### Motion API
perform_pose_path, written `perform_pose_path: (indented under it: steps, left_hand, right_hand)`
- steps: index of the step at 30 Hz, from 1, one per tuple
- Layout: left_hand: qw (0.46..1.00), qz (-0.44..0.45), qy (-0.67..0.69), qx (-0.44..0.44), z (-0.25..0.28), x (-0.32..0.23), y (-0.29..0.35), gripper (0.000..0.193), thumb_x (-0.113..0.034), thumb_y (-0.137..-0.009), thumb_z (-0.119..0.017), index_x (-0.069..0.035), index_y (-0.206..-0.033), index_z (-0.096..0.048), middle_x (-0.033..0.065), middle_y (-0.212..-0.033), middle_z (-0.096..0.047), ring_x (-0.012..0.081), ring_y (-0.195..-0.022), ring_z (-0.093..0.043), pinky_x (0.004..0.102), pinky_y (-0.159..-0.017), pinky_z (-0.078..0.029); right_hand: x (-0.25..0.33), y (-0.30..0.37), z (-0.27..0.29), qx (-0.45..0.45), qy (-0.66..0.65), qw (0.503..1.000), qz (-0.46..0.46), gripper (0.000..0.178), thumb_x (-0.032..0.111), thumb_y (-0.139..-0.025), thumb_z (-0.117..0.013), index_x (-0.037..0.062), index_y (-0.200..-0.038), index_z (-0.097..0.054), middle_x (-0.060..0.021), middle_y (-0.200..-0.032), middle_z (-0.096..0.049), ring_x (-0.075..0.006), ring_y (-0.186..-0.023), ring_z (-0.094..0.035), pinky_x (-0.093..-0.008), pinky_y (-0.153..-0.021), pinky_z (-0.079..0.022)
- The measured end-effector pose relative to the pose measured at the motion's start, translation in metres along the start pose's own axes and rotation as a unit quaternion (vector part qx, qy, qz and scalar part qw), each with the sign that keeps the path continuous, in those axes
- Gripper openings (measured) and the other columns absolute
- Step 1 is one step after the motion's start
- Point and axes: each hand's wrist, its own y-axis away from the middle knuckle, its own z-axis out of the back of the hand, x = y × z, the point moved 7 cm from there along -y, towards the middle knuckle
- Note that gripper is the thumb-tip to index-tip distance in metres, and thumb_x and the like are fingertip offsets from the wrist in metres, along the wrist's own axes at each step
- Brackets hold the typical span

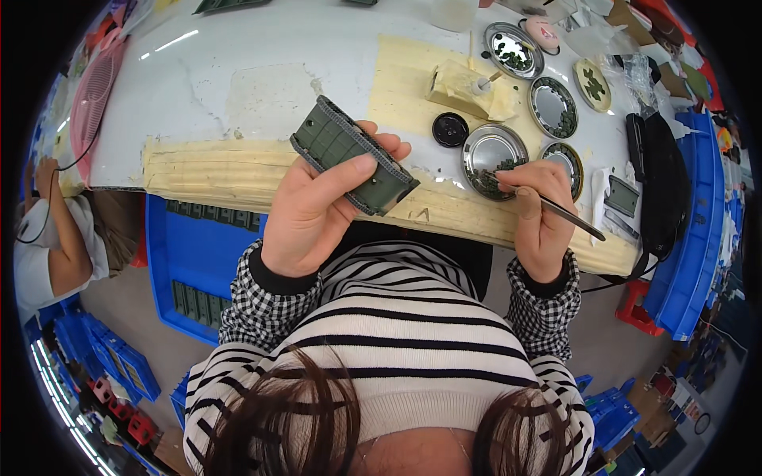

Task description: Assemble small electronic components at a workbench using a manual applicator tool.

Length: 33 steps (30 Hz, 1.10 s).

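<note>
My left hand (325, 194) is closed round a dark green, box-like model part (353, 159), tilted, with ribbed edges and small round holes. Its thumb lies across the part's face. In my right hand (546, 210) is a pair of dark metal tweezers (570, 216), pinched between thumb and fingers. The tips reach over a round metal dish (494, 143) that holds many tiny dark green pieces (488, 181). Just left of this dish sits a small black round lid (450, 129).
More round dishes with green pieces stand behind and to the right, among them a metal dish (552, 105). A tape-covered block (468, 91) holds a small bottle. A blue bin (190, 254) with green parts is below left. Another person (67, 230) works at far left.
</note>
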Motion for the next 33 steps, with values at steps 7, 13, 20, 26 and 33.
perform_pose_path:
  steps: [7,13,20,26,33]
  left_hand:
    - [0.995,-0.063,-0.061,0.045,-0.009,0.001,0.008,0.063,0.003,-0.095,-0.056,-0.007,-0.15,-0.026,0.0212,-0.131,-0.053,0.0326,-0.118,-0.06,0.041,-0.094,-0.056]
    - [0.985,-0.075,-0.152,0.019,-0.017,0.005,0.005,0.049,-0.002,-0.099,-0.054,-0.007,-0.144,-0.037,0.018,-0.129,-0.053,0.0291,-0.113,-0.063,0.037,-0.092,-0.057]
    - [0.98,-0.024,-0.187,0.058,-0.013,0.026,-0.004,0.022,-0.022,-0.104,-0.053,-0.002,-0.111,-0.058,0.0085,-0.111,-0.062,0.016,-0.101,-0.065,0.0277,-0.084,-0.056]
    - [0.969,-0.015,-0.234,0.079,-0.03,0.035,-0.005,0.027,-0.03,-0.106,-0.049,-0.006,-0.106,-0.059,-0.0017,-0.096,-0.063,0.0027,-0.085,-0.057,0.0187,-0.071,-0.049]
    - [0.972,-0.033,-0.209,0.102,-0.024,0.031,-0.005,0.026,-0.029,-0.106,-0.049,-0.006,-0.103,-0.059,-0.0021,-0.093,-0.062,0.0012,-0.08,-0.056,0.0168,-0.068,-0.047]
  right_hand:
    - [-0.002,-0.001,-0.002,-0.002,0.038,0.999,0.013,0.011,0.011,-0.091,-0.065,0.0021,-0.092,-0.071,-0.0074,-0.082,-0.064,-0.026,-0.086,-0.054,-0.035,-0.078,-0.043]
    - [-0.003,-0.001,-0.004,-0.002,0.045,0.999,0.011,0.01,0.011,-0.091,-0.065,0.0025,-0.092,-0.071,-0.007,-0.082,-0.065,-0.0259,-0.086,-0.054,-0.035,-0.079,-0.043]
    - [0.033,-0.011,0.003,-0.02,0.001,0.997,0.079,0.012,0.009,-0.087,-0.066,0.0016,-0.094,-0.072,-0.0089,-0.085,-0.066,-0.0271,-0.084,-0.056,-0.0358,-0.077,-0.047]
    - [0.07,-0.023,-0.016,0.012,0.038,0.978,0.203,0.039,0.026,-0.071,-0.077,0.0013,-0.101,-0.072,-0.0099,-0.086,-0.066,-0.0293,-0.087,-0.062,-0.0364,-0.076,-0.052]
    - [0.075,-0.026,-0.025,0.032,-0.021,0.981,0.189,0.029,0.017,-0.08,-0.072,-0.0019,-0.102,-0.07,-0.0124,-0.087,-0.066,-0.0295,-0.082,-0.064,-0.0346,-0.077,-0.054]
